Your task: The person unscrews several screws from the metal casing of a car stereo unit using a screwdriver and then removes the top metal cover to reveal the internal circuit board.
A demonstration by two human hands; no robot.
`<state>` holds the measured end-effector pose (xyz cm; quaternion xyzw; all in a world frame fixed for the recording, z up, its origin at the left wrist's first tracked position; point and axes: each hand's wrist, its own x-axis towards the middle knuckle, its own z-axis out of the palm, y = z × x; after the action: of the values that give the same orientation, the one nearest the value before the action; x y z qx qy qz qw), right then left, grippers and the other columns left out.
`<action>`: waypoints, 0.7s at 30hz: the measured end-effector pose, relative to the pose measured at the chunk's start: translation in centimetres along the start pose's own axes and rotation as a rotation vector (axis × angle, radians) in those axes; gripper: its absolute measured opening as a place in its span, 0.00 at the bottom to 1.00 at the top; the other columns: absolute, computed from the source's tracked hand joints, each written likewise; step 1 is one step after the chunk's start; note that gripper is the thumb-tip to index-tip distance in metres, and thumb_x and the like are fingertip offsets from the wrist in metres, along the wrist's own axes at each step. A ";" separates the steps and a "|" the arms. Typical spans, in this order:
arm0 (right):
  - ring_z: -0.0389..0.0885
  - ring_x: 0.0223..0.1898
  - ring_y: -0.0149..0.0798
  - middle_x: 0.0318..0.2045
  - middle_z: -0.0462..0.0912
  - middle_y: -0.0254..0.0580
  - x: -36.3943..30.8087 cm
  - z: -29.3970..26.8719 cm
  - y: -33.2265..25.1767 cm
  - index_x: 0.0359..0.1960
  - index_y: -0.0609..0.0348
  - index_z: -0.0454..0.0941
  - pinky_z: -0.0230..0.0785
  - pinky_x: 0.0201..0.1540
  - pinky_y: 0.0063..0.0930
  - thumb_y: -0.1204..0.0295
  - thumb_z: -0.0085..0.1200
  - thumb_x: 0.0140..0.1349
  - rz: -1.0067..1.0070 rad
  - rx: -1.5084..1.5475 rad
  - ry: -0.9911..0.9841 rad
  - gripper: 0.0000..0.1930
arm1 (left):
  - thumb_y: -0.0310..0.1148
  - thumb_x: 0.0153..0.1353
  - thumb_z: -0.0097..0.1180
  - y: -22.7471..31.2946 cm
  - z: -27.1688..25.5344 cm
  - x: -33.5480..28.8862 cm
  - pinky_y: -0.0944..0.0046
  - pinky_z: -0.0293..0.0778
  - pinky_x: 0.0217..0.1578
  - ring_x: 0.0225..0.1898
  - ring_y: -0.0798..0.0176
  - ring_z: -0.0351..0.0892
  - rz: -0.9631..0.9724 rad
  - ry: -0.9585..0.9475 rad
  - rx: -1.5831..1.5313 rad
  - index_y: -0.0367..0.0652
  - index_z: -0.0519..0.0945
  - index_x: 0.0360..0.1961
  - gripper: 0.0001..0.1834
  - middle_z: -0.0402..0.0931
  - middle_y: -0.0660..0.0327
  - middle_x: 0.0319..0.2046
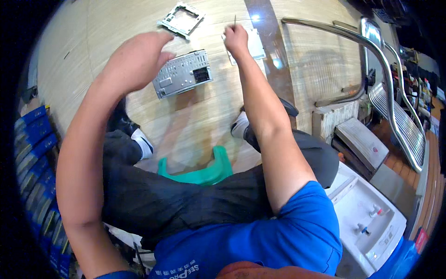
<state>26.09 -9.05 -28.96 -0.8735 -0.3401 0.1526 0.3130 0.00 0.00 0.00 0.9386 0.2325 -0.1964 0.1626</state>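
Head view: right hand [236, 37] gripping thin tool [235, 20] over white panel [256, 44].

The metal chassis [183, 73] lies on the floor [195, 125], with the frame [181, 19] behind it and the flat panel [253, 45] to its right

My left hand [134, 60] hovers open just left of the grey metal stereo chassis [183, 73] on the floor, while my right hand [236, 38] pinches a thin screwdriver [234, 21] over the far white panel [253, 44].

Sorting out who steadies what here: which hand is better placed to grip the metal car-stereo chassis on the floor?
Left hand: it hovers right beside the chassis, seemingly empty. The right hand is farther off, holding a thin tool.
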 end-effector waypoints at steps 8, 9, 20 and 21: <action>0.79 0.33 0.33 0.38 0.79 0.44 -10.0 -17.1 -26.4 0.45 0.61 0.74 0.72 0.35 0.28 0.75 0.52 0.67 -0.474 0.547 -0.162 0.07 | 0.46 0.74 0.44 0.1 -1.3 -1.7 0.62 0.77 0.44 0.43 0.63 0.81 0.042 0.456 -1.077 0.37 0.77 0.55 0.23 0.82 0.55 0.44; 0.78 0.33 0.32 0.37 0.79 0.44 -10.3 -17.4 -27.0 0.44 0.62 0.73 0.72 0.35 0.28 0.76 0.51 0.67 -0.547 0.500 -0.123 0.07 | 0.47 0.74 0.43 0.2 -1.0 -1.1 0.65 0.77 0.42 0.41 0.67 0.81 0.081 0.349 -1.428 0.38 0.78 0.53 0.23 0.82 0.57 0.42; 0.76 0.29 0.23 0.32 0.81 0.33 -15.5 -21.3 -31.8 0.49 0.63 0.76 0.67 0.29 0.17 0.72 0.50 0.72 -0.415 0.629 -0.322 0.09 | 0.44 0.72 0.51 1.1 -2.8 -7.9 0.69 0.78 0.37 0.35 0.68 0.82 0.406 0.416 -1.689 0.42 0.78 0.42 0.15 0.81 0.63 0.33; 0.76 0.29 0.23 0.32 0.81 0.33 -15.9 -21.3 -32.5 0.49 0.63 0.76 0.67 0.29 0.17 0.72 0.50 0.72 -0.421 0.631 -0.332 0.09 | 0.44 0.72 0.51 0.8 -2.8 -8.3 0.69 0.78 0.37 0.35 0.68 0.82 0.398 0.428 -1.689 0.42 0.78 0.42 0.15 0.81 0.63 0.33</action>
<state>8.62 -10.81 9.13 -0.6095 -0.4939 0.3209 0.5306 -5.55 -2.62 6.29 0.5453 0.1580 0.2517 0.7838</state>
